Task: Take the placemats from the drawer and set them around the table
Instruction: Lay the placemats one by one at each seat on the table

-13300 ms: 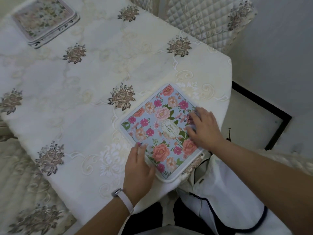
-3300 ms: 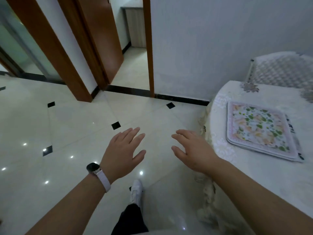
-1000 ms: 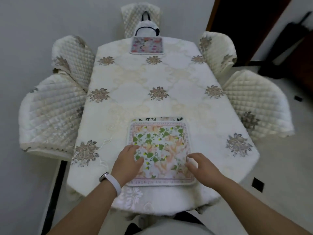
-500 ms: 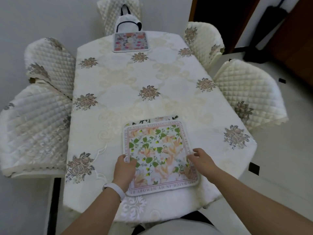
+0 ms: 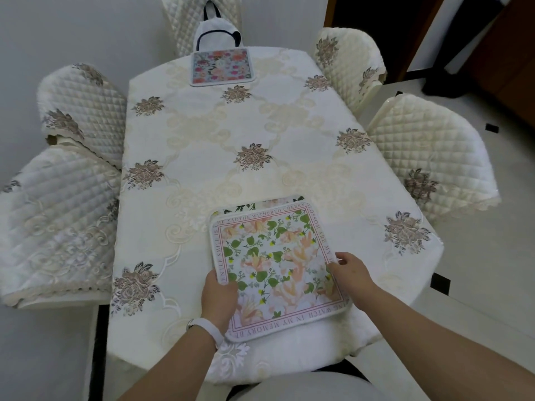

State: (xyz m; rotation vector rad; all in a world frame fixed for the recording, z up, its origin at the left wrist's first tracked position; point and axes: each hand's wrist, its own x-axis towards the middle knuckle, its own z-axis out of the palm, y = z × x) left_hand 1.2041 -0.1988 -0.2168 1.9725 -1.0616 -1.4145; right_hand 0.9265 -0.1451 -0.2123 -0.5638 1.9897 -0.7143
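Though half-hidden — lower placemat (image 5: 248, 206) under top placemat (image 5: 272, 256)

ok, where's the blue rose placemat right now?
Head view: the blue rose placemat lies centred at the far end of the table, just before the white bag on the far chair.

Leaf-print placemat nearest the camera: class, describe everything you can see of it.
The leaf-print placemat is square with rounded corners, printed with green leaves, peach flowers and a pink border of lettering. It lies skewed on a second placemat at the near end of the table. The left hand grips its left edge, the right hand its right edge.
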